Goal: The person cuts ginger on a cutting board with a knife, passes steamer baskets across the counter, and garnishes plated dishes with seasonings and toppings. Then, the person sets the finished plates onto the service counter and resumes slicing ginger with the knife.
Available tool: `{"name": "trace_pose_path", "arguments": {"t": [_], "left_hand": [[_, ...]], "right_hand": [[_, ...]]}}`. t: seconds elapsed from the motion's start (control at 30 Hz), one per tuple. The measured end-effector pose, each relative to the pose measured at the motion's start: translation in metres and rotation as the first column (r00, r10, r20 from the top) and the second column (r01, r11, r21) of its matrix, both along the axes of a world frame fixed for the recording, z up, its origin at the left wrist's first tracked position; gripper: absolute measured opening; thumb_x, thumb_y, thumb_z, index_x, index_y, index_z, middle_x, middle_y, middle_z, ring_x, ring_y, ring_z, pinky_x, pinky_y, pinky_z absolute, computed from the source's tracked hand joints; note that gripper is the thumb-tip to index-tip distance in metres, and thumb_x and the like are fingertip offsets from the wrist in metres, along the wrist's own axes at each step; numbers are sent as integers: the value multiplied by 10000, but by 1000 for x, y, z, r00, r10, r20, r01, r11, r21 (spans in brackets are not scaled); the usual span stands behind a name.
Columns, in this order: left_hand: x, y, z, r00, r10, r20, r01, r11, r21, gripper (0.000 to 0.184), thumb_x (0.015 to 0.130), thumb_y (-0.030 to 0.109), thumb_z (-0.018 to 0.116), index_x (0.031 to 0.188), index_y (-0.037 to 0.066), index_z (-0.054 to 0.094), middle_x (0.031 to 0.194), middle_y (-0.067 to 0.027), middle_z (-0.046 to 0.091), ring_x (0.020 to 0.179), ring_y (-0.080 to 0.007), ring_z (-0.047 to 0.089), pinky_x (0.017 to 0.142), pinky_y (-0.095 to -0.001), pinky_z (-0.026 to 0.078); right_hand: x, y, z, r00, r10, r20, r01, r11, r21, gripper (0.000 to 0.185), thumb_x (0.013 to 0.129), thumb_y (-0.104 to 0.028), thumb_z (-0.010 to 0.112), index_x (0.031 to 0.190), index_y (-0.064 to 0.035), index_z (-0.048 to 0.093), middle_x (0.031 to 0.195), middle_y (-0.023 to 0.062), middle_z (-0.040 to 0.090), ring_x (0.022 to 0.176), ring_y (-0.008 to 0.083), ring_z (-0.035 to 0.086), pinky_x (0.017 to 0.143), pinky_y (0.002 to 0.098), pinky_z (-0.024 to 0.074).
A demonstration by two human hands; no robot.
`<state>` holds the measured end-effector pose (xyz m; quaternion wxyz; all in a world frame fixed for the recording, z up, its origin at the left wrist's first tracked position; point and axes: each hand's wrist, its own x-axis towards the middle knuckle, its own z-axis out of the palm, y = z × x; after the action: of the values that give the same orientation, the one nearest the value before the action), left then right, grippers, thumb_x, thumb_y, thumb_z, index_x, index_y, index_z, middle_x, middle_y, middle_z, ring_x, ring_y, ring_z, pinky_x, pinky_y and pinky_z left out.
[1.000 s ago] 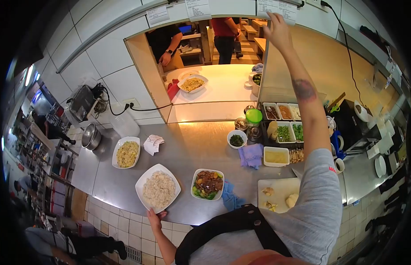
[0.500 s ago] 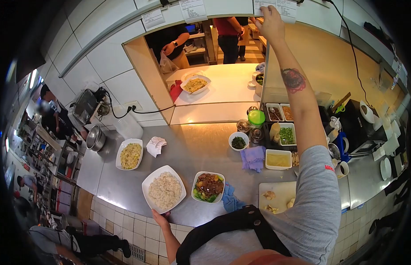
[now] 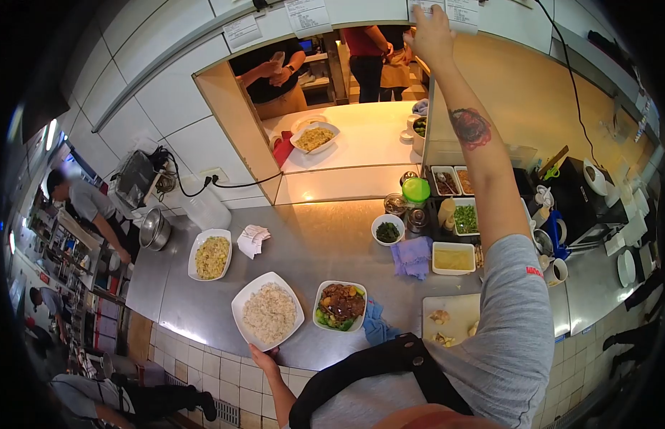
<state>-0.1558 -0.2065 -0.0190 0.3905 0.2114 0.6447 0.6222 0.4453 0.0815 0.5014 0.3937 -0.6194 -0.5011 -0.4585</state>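
Note:
My left hand (image 3: 266,358) grips the near edge of a square white bowl of rice (image 3: 268,312) at the front edge of the steel counter. High at the top, my right hand (image 3: 431,34) is raised with fingers apart, touching or just in front of a paper ticket (image 3: 427,10) on the rail; whether it pinches the paper is unclear. To the right of the rice sits a white bowl of meat and greens (image 3: 340,306), with a blue cloth (image 3: 377,325) beside it. A bowl of fried rice (image 3: 210,256) and crumpled papers (image 3: 253,241) lie farther left.
Behind the counter, a pass-through shelf (image 3: 361,136) holds another food bowl (image 3: 314,137); two people stand beyond it. Ingredient containers (image 3: 452,257), a purple cloth (image 3: 412,257) and a cutting board (image 3: 452,311) are at the right. Co-workers (image 3: 96,211) stand at the far left.
My right hand has shifted slightly left and up at the tickets. The rice bowl in my left hand appears a little farther right and lower. A co-worker at the left has come closer.

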Motion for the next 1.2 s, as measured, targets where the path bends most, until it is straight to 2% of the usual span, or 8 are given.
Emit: {"name": "trace_pose_path", "arguments": {"t": [0.17, 0.37, 0.47, 0.6, 0.8, 0.9, 1.03, 1.2], "left_hand": [[1, 0, 2, 1000, 4, -14, -5, 1000, -24, 550, 934, 495, 328, 1150, 11, 477, 940, -117, 599, 673, -194, 601, 431, -244, 481], [0, 1, -5, 999, 31, 9, -31, 1000, -1, 542, 940, 485, 314, 1144, 13, 487, 911, -116, 609, 607, -195, 597, 420, -242, 478], [5, 0, 6, 999, 44, 6, -44, 998, -33, 540, 942, 479, 309, 1137, 11, 493, 893, -118, 615, 572, -197, 597, 411, -244, 475], [3, 0, 5, 1000, -28, 7, 28, 1000, 1, 541, 942, 475, 306, 1142, 5, 485, 908, -123, 617, 580, -208, 606, 414, -249, 480], [-63, 21, -50, 939, -189, -286, 212, 976, 50, 507, 960, 419, 335, 1193, -23, 424, 1106, -173, 542, 712, -219, 600, 495, -304, 506], [-20, 23, 24, 961, -253, -113, 240, 964, -115, 511, 969, 431, 279, 1075, -35, 460, 671, -153, 599, 437, -225, 564, 391, -301, 488], [-15, 30, 24, 963, -232, -140, 202, 959, -198, 596, 944, 510, 252, 1057, -25, 489, 646, -134, 599, 464, -218, 567, 414, -290, 478], [16, 21, -3, 971, -124, 203, 156, 977, -148, 737, 909, 607, 195, 1111, -42, 481, 790, -185, 620, 667, -270, 623, 595, -355, 522]], "right_hand": [[-7, -12, 10, 995, 49, -92, -71, 965, -254, 641, 666, -324, 736, 1247, -266, 471, 1358, 325, 256, 1246, 485, 261, 966, 592, 307], [16, -5, 5, 859, 455, -236, -460, 887, 33, 634, 693, -319, 707, 1271, -267, 451, 1359, 336, 246, 1258, 506, 234, 977, 601, 289], [38, -14, -12, 847, 524, 87, -523, 795, 306, 441, 727, -247, 706, 1093, -57, 550, 1108, 147, 540, 1039, 279, 533, 795, 392, 483], [50, -66, -75, 677, 718, -162, -671, 692, 265, 284, 792, -165, 654, 1041, -48, 585, 963, 117, 603, 831, 259, 617, 694, 366, 493], [137, -167, -208, 848, 211, -486, -504, 605, -617, 311, 877, -288, 532, 815, -9, 655, 721, 144, 646, 690, 288, 631, 676, 379, 498], [185, -200, -263, 893, -156, -422, -287, 524, -802, 269, 853, -222, 541, 769, 10, 649, 729, 159, 646, 696, 294, 627, 678, 378, 487], [222, -218, -330, 903, -196, -382, -289, 382, -878, 177, 772, -118, 579, 922, -45, 640, 936, 207, 613, 917, 303, 591, 799, 390, 465], [216, -204, -359, 894, -225, -387, -209, 556, -805, 205, 806, -185, 575, 965, -80, 650, 1015, 179, 589, 958, 340, 575, 840, 422, 458]]}}
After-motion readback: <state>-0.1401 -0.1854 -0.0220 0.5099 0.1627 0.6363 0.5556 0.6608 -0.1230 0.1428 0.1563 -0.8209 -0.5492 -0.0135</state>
